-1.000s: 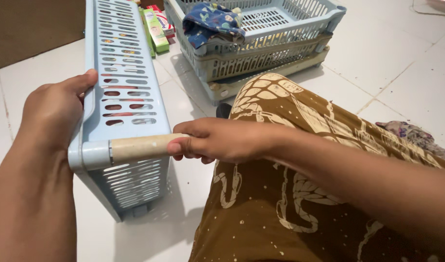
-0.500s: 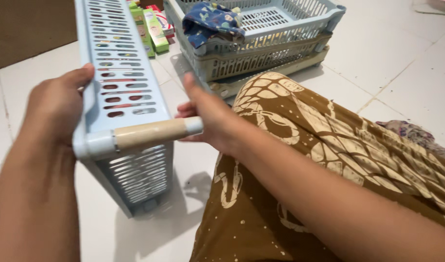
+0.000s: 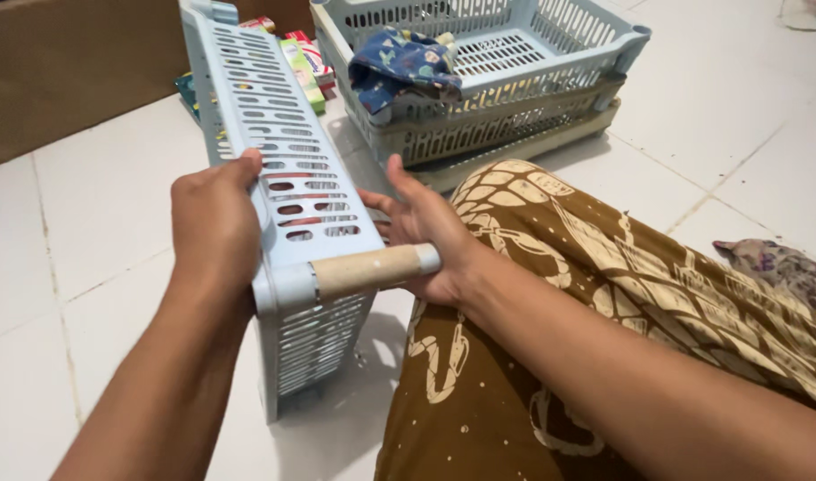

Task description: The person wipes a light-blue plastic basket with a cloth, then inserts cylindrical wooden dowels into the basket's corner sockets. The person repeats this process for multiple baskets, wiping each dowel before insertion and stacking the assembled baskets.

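A pale blue basket (image 3: pixel 283 178) was held on edge above the tiled floor (image 3: pixel 96 232), gripped by the left hand (image 3: pixel 214 223); its wooden handle (image 3: pixel 372 269) was touched by the right hand (image 3: pixel 426 233), fingers spread.

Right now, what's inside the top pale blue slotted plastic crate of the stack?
A crumpled dark blue patterned cloth lies in the top pale blue crate; whatever it covers stays hidden.

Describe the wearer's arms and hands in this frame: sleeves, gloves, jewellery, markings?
Both forearms are bare right to the frame edge: no sleeves in view. The left hand and right hand wear no gloves, and no rings, watch or bracelets show. No visible markings. The only clothing seen is a brown garment with cream patterning over the lap.
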